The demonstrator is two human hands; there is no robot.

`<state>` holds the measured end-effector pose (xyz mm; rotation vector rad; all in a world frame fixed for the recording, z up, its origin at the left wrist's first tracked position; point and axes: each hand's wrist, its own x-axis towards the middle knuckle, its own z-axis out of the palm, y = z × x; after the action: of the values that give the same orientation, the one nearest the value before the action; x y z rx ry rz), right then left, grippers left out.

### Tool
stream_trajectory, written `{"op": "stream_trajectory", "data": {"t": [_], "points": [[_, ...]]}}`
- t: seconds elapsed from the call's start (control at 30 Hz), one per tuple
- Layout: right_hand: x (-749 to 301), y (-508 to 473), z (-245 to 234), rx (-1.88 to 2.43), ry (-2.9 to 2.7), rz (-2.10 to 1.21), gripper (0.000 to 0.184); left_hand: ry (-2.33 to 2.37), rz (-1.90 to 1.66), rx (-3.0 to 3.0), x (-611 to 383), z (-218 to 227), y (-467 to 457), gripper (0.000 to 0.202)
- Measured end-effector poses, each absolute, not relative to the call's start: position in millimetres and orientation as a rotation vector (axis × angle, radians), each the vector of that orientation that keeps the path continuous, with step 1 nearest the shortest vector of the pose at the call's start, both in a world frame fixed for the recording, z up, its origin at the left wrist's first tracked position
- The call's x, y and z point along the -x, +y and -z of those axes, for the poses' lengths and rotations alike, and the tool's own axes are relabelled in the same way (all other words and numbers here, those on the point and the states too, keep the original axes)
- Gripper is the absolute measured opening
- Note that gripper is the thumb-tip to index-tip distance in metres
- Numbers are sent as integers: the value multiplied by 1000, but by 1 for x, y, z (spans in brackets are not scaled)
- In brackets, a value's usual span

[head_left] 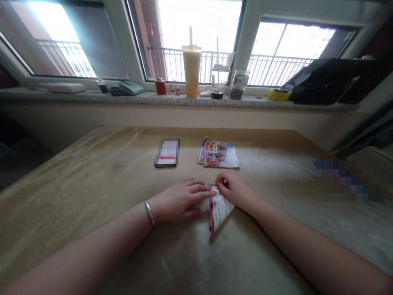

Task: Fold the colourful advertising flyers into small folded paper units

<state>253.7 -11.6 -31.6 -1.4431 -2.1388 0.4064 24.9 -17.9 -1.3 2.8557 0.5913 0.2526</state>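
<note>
A folded sheet of printed paper (219,211), narrowing to a point toward me, lies on the table between my hands. My left hand (184,200) is spread beside it, palm down, with a fingertip resting on its upper left edge. At its top right corner, my right hand (235,188) has thumb and finger pinched on the paper, the other fingers curled. A silver bangle (149,213) circles my left wrist. Just beyond my hands is a small stack of colourful printed leaflets (221,155).
A phone (167,153) lies left of the leaflets on the table (92,184). On the windowsill (123,100) behind stand a tall cup of yellow drink (192,71), a red jar (160,87), a clear container (238,85), yellow tape (279,95) and a black object (325,86).
</note>
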Motion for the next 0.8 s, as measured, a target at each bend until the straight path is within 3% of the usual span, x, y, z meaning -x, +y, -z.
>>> {"op": "stream_trajectory", "data": {"t": [0.17, 0.33, 0.57, 0.8], "points": [[-254, -12, 32, 1339, -2175, -364, 11, 586, -228, -2937, -27, 2, -21, 46], [-269, -18, 16, 1170, -2337, -529, 11, 657, -211, -2939, -29, 4, -24, 45], [-292, -19, 2, 941, -2647, -613, 42, 686, -212, -2944, -29, 2, -24, 43], [-283, -13, 14, 892, -2577, -496, 35, 751, -264, -2942, -29, 2, -22, 39]]}}
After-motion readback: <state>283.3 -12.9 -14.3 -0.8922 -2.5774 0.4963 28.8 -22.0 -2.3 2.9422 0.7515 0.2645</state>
